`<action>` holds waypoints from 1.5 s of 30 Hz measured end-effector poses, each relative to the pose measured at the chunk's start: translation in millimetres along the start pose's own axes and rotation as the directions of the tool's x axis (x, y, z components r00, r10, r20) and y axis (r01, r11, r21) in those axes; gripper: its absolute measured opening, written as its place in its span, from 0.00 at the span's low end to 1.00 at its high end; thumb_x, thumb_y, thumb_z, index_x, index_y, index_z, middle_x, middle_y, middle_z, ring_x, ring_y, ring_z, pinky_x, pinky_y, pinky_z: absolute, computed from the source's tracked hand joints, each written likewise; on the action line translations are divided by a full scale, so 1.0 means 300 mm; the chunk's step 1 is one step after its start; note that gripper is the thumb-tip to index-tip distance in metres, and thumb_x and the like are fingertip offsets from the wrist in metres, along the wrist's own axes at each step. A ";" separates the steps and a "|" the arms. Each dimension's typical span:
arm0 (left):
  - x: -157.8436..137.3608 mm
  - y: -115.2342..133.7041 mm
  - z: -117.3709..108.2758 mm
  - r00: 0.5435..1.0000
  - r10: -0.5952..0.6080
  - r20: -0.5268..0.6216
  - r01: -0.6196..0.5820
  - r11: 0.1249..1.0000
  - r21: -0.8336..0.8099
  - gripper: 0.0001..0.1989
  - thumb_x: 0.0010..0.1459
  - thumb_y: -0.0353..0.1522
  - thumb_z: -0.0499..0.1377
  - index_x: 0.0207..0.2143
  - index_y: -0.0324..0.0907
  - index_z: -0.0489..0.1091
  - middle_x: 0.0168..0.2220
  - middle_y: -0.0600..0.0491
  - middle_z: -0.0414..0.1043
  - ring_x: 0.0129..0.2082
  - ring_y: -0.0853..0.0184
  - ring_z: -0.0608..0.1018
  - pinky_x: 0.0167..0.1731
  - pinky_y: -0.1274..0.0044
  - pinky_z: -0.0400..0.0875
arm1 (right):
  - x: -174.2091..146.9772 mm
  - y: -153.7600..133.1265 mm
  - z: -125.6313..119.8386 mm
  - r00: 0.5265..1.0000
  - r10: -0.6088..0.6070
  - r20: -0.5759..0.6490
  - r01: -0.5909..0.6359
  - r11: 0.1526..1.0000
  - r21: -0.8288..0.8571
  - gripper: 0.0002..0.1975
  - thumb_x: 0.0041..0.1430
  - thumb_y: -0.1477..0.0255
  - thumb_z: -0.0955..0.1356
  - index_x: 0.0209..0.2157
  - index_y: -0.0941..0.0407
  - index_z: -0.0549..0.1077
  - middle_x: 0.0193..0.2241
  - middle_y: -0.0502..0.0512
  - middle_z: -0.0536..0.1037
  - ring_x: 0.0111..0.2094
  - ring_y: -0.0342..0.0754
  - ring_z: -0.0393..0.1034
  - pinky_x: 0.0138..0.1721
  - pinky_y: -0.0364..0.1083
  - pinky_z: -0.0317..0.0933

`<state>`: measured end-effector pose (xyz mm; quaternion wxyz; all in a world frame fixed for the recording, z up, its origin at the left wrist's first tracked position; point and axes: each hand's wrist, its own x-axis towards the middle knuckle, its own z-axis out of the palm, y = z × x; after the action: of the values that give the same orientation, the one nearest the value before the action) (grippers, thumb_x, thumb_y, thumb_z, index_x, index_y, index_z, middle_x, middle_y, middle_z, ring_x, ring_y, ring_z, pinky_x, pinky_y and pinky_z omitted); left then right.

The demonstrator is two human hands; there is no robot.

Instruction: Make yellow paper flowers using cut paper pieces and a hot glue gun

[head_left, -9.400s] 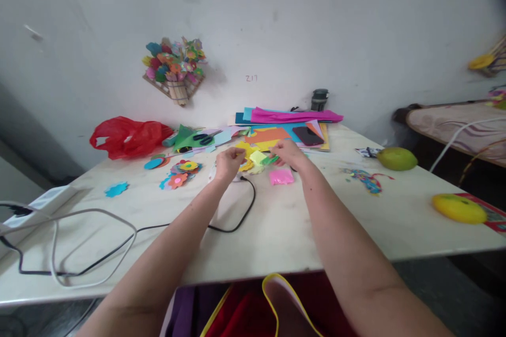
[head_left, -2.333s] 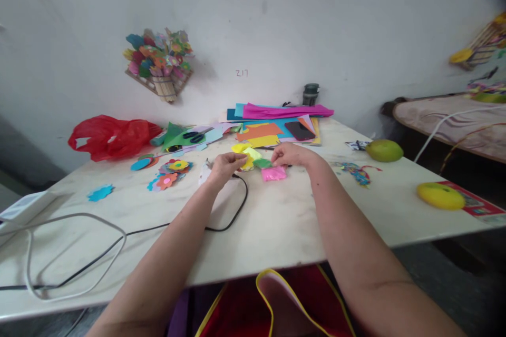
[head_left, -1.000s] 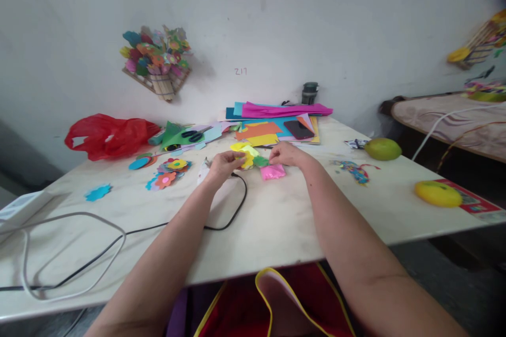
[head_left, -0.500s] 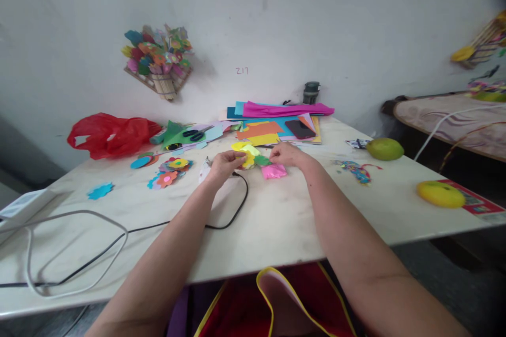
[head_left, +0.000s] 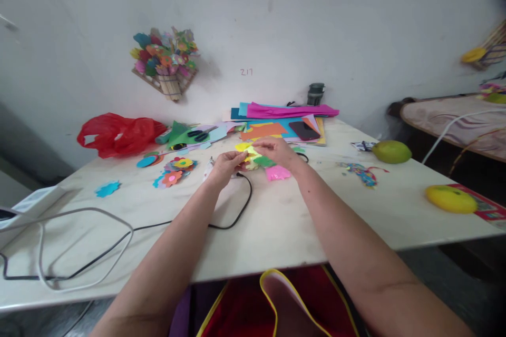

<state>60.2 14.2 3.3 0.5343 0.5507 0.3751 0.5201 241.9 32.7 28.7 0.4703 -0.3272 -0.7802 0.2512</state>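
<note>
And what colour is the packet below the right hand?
The packet is pink; the head view shows it best.

Wall (head_left: 300, 26): flower bouquet (head_left: 166, 58) mounted left of handwritten digits (head_left: 246, 72). Tabletop (head_left: 269, 237): crumpled red bag (head_left: 118, 136) at far left; dark-lidded jar (head_left: 315, 96) upright at rear; green fruit (head_left: 392, 152) and yellow fruit (head_left: 450, 199) at right, well apart. Power strip (head_left: 33, 205) at left edge, white cable (head_left: 39, 253) looped beside it. Bed (head_left: 462, 116) stands beyond, at right.

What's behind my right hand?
Beyond your right hand are orange paper, a phone and a long pink sheet. A green piece shows to the hand's right. Whatever lies directly behind the hand is covered.
</note>
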 end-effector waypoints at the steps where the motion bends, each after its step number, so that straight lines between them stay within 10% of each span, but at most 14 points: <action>1: -0.002 0.003 0.001 1.000 0.003 0.020 -0.003 1.000 -0.019 0.18 0.41 0.39 0.65 0.30 0.34 0.72 0.24 0.52 0.71 0.22 0.74 0.72 0.24 0.81 0.69 | 0.000 -0.009 0.019 1.000 -0.022 0.014 0.022 0.999 0.034 0.09 0.50 0.70 0.66 0.33 0.56 0.76 0.38 0.56 0.76 0.41 0.47 0.68 0.42 0.45 0.60; 20: -0.025 0.039 0.009 0.996 0.041 0.074 -0.033 0.994 -0.103 0.27 0.39 0.36 0.67 0.41 0.37 0.63 0.21 0.56 0.71 0.14 0.76 0.69 0.18 0.81 0.65 | -0.015 -0.042 0.079 0.991 -0.079 0.109 0.054 0.974 0.219 0.05 0.48 0.72 0.68 0.28 0.55 0.76 0.41 0.53 0.74 0.46 0.46 0.64 0.50 0.48 0.53; 27: -0.026 0.038 0.001 0.996 0.027 0.083 -0.015 0.989 -0.147 0.26 0.39 0.37 0.67 0.41 0.38 0.64 0.19 0.59 0.67 0.14 0.78 0.66 0.16 0.83 0.62 | -0.025 -0.035 0.087 0.961 0.097 0.259 -0.201 0.886 0.417 0.12 0.48 0.66 0.67 0.34 0.56 0.75 0.40 0.54 0.74 0.31 0.42 0.68 0.25 0.39 0.57; 37: -0.030 0.040 0.008 0.991 -0.015 0.130 0.042 0.977 -0.208 0.29 0.37 0.37 0.67 0.42 0.39 0.63 0.18 0.60 0.65 0.12 0.80 0.64 0.12 0.85 0.58 | -0.018 -0.041 0.119 0.961 0.254 0.107 -0.263 0.727 0.634 0.10 0.40 0.66 0.70 0.25 0.58 0.72 0.43 0.54 0.72 0.31 0.40 0.66 0.18 0.37 0.50; 45: -0.025 0.052 -0.018 0.997 0.078 0.018 -0.079 0.995 0.060 0.23 0.40 0.36 0.65 0.40 0.37 0.67 0.21 0.56 0.71 0.14 0.77 0.68 0.14 0.84 0.62 | -0.007 -0.008 0.050 0.898 0.439 0.016 -0.309 0.605 0.734 0.17 0.48 0.60 0.62 0.16 0.55 0.55 0.13 0.47 0.62 0.13 0.37 0.54 0.12 0.39 0.43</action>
<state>51.4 5.7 16.6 0.4994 0.5851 0.3644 0.5249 228.4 28.3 22.9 0.5600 -0.2919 -0.4895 0.6013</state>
